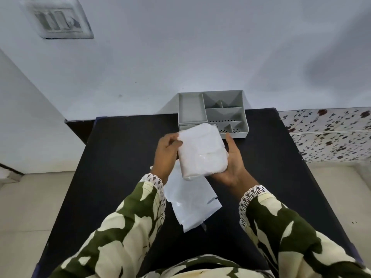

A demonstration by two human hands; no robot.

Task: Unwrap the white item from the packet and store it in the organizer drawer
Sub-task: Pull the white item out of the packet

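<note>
both hands hold the soft white folded item (202,151) above the black tabletop (120,157): left hand (167,151) pinches its upper left corner, right hand (232,163) cradles it open-palmed. the empty white plastic packet (190,201) lies below; the grey compartmented plastic organizer (192,107) stands beyond.

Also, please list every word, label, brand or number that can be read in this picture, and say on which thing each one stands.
No text can be read.
White item, held in both hands: no print shows.
Empty packets on the black table: only a small grey mark, too blurred to read.
Grey organizer: plain, no label.
Wall switch plate: blurred, no legible marking.
</note>
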